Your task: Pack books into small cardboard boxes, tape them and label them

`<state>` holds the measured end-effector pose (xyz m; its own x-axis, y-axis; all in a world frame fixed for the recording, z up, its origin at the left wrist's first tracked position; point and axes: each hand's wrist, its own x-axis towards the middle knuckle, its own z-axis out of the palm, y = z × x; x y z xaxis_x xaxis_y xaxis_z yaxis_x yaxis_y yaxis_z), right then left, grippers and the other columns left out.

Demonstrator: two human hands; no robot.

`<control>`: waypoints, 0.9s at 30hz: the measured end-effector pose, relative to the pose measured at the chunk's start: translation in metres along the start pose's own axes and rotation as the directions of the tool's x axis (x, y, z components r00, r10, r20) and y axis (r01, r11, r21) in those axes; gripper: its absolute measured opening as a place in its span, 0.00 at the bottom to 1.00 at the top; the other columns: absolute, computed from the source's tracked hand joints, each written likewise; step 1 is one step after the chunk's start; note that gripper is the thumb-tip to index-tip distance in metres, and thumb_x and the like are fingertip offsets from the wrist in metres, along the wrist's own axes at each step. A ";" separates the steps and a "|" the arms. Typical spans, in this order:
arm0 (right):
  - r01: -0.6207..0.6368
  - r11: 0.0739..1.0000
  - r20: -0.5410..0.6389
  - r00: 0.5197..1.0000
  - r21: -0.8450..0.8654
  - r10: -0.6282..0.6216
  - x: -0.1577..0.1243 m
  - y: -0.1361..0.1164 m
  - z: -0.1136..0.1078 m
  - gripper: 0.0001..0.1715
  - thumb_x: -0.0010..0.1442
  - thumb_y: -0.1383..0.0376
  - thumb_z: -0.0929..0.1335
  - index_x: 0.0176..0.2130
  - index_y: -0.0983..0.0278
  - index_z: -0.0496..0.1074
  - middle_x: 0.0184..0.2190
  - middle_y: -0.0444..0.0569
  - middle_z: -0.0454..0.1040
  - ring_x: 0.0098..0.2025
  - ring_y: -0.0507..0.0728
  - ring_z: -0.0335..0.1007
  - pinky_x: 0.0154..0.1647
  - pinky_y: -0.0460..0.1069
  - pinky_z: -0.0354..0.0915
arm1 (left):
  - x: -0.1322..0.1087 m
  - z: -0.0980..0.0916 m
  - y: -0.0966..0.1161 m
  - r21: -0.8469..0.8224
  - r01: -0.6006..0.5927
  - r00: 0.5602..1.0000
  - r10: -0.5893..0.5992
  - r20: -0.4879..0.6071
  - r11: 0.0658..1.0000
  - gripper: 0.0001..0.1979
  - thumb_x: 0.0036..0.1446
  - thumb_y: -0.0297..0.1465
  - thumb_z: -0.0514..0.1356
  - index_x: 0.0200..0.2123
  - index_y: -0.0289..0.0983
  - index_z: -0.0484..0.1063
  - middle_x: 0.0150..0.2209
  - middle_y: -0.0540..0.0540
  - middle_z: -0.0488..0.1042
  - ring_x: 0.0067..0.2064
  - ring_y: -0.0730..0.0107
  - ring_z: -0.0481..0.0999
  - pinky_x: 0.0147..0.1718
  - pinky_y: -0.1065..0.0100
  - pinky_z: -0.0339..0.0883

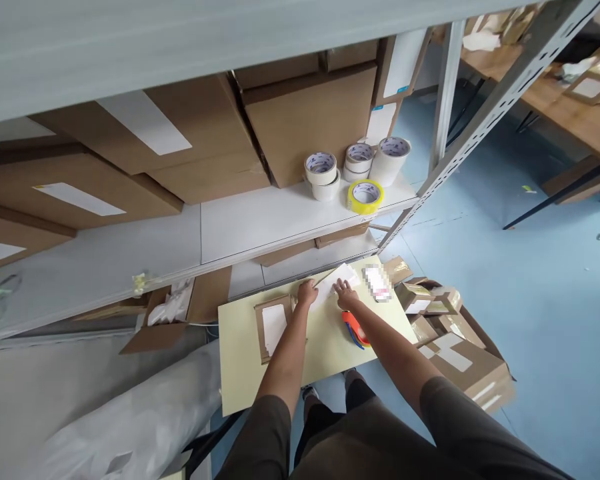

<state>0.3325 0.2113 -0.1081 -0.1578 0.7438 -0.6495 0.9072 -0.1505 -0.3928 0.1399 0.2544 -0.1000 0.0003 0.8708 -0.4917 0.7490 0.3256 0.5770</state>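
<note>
At the centre of the frame, on the pale yellow tabletop (247, 383), the white paper (349, 272) lies beneath and between your hands; your right hand (345, 294) is spread, fingers apart and resting on the paper, while your left hand (307, 293) is curled at its left edge, though you cannot tell from this view whether the fingers pinch it; judging by its look, the paper should be light, thin and flexible, easy to crease and apt to slide if pushed, so it is best taken by its edges, with a flat palm to steady it; whether it is one sheet or several, you cannot tell. Counting around it, you have one flat cardboard parcel (261, 333) bearing a white label (274, 328) left of the paper, one orange tape dispenser (355, 329) below your right hand, and one pixelated phone-like item (377, 283) to its right; toward the upper right of centre stand two white tape rolls (325, 190) in the left stack, two in the middle stack (359, 163), a taller stack (391, 163) whose rolls you cannot count, and one yellow tape roll (365, 209); at lower right, at least five cardboard parcels (473, 373) crowd together.
</note>
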 end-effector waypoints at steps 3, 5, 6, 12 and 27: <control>-0.006 0.997 0.000 1.000 -0.071 0.006 0.004 -0.001 0.010 0.53 0.62 0.71 0.66 0.79 0.56 0.47 0.81 0.51 0.32 0.82 0.69 0.28 0.72 0.71 0.56 | -0.001 0.004 -0.002 -0.011 0.053 0.997 -0.052 0.064 0.999 0.16 0.56 0.29 0.69 0.48 0.36 0.81 0.50 0.37 0.84 0.50 0.57 0.83 0.53 0.62 0.71; -0.001 0.998 0.005 1.000 -0.066 0.002 0.004 -0.003 0.009 0.53 0.62 0.71 0.67 0.79 0.57 0.48 0.81 0.53 0.32 0.82 0.71 0.28 0.72 0.72 0.56 | -0.008 0.004 0.000 -0.030 0.057 0.997 -0.056 0.050 0.998 0.12 0.56 0.29 0.69 0.45 0.37 0.82 0.48 0.39 0.85 0.47 0.59 0.83 0.49 0.65 0.71; 0.002 0.999 0.018 1.000 -0.051 -0.001 0.004 -0.003 0.007 0.53 0.61 0.70 0.67 0.79 0.57 0.48 0.81 0.54 0.33 0.81 0.71 0.28 0.71 0.72 0.56 | -0.012 0.002 0.001 -0.027 0.049 0.998 -0.048 0.028 0.998 0.11 0.57 0.30 0.69 0.44 0.37 0.83 0.47 0.40 0.85 0.47 0.59 0.83 0.49 0.65 0.71; 0.053 0.983 -0.077 0.996 0.173 -0.040 -0.005 -0.005 -0.023 0.44 0.60 0.60 0.72 0.73 0.58 0.63 0.76 0.57 0.57 0.78 0.69 0.49 0.72 0.63 0.59 | -0.035 -0.022 0.015 0.080 -0.090 0.992 0.097 -0.079 0.993 0.09 0.63 0.31 0.64 0.43 0.43 0.86 0.49 0.42 0.85 0.54 0.56 0.81 0.55 0.61 0.69; 0.354 0.599 -0.422 0.906 0.718 -0.029 -0.083 0.039 -0.069 0.30 0.55 0.35 0.66 0.29 0.57 0.63 0.24 0.43 0.68 0.29 0.56 0.64 0.31 0.50 0.65 | -0.047 -0.087 0.071 -0.003 -0.322 0.904 0.309 0.295 0.947 0.11 0.51 0.33 0.70 0.38 0.38 0.87 0.42 0.45 0.87 0.46 0.56 0.83 0.50 0.63 0.73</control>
<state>0.4078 0.1889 -0.0245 -0.0047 0.9532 -0.3024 0.2079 -0.2949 -0.9326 0.1356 0.2687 0.0203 0.4267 0.7795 -0.4587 0.7071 0.0286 0.7065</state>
